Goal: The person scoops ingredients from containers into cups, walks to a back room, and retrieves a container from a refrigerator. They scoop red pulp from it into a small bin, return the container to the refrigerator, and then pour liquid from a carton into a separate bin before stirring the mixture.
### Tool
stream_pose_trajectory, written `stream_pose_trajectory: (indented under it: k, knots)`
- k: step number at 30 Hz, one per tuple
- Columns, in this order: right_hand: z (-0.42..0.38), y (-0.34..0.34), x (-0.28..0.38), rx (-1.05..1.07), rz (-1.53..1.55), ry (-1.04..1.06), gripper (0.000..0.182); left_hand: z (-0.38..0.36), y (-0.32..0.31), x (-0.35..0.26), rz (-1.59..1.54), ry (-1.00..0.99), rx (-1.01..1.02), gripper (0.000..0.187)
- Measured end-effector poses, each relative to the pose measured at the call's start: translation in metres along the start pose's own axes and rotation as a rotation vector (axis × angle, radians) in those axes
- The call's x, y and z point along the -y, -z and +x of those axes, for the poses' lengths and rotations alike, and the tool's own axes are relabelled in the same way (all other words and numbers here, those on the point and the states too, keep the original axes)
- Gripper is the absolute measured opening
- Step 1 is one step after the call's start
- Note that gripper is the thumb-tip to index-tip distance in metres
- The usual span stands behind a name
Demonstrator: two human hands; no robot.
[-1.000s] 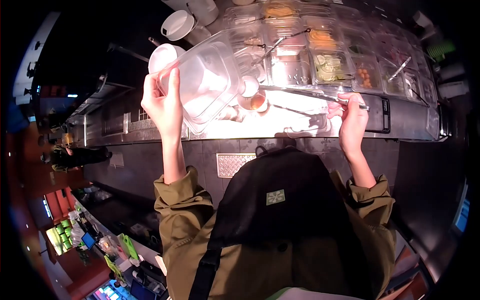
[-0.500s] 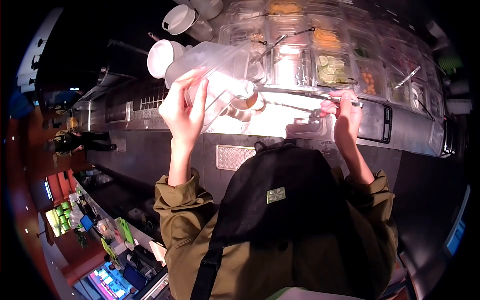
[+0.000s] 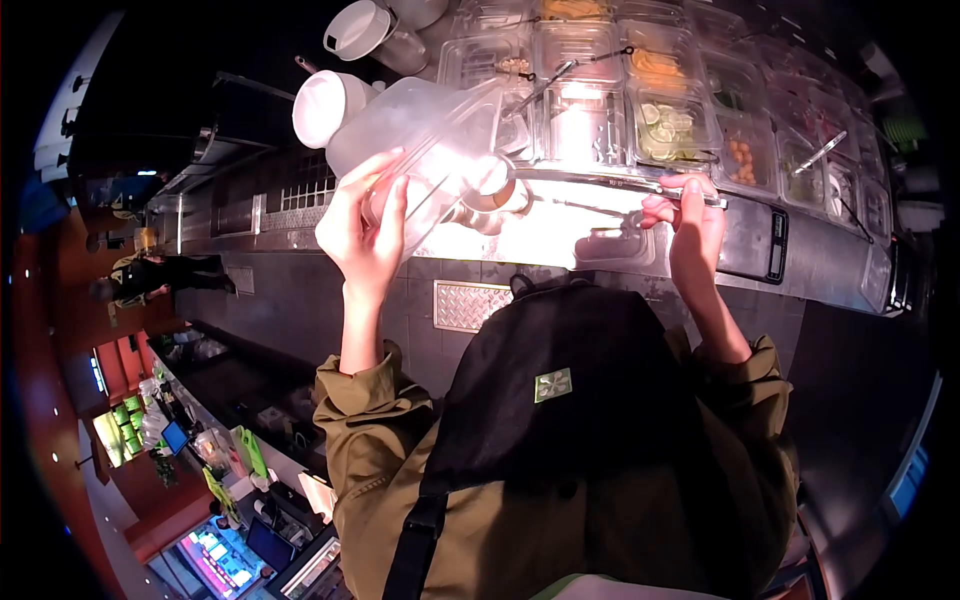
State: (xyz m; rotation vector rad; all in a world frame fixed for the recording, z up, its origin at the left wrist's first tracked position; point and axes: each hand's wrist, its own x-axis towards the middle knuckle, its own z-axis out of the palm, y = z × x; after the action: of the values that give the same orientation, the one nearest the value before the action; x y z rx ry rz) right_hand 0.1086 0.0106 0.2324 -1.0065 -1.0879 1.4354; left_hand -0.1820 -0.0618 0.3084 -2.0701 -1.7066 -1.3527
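My left hand [image 3: 365, 225] is closed on the near edge of a large clear plastic container [image 3: 400, 125], which is tilted. A long-handled ladle [image 3: 600, 182] lies across the view, with my right hand [image 3: 690, 215] gripping the end of its handle. The ladle's round bowl [image 3: 487, 176] is at the container's open side, above a metal pot [image 3: 493, 213] on the brightly lit counter. Glare hides what is inside the bowl and the container. A small clear tray [image 3: 615, 247] sits on the counter between my hands.
Rows of clear bins stand behind, one with sliced cucumber or lime [image 3: 662, 130], another with orange balls [image 3: 740, 160]. White tubs [image 3: 322, 108] are at the back left. A dark panel [image 3: 776, 245] lies right of my right hand. A person [image 3: 165, 275] stands far left.
The large container and my left hand have shifted very slightly. The ladle and my right hand are almost where they were.
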Motion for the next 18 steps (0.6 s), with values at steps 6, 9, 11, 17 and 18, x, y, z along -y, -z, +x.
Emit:
stream_pose_trajectory:
  k: [6, 9, 11, 17, 18]
  knots:
    - [-0.001, 0.002, -0.002, -0.009, 0.007, -0.006, 0.033, -0.008, 0.001, 0.001, 0.003, -0.143, 0.067, 0.019]
    - [-0.002, 0.000, -0.002, -0.031, -0.005, -0.008, 0.032, -0.014, 0.004, -0.006, 0.115, -0.261, 0.161, 0.021]
    - [-0.002, -0.002, -0.002, -0.056, -0.001, -0.015, 0.031, -0.010, 0.006, -0.020, 0.237, -0.302, 0.235, 0.021]
    - [-0.003, 0.001, -0.005, -0.038, 0.011, -0.026, 0.029, -0.016, 0.010, -0.021, 0.297, -0.313, 0.198, 0.016]
    - [-0.004, 0.002, -0.005, -0.023, 0.023, -0.022, 0.029, -0.018, 0.010, -0.017, 0.319, -0.316, 0.195, 0.015]
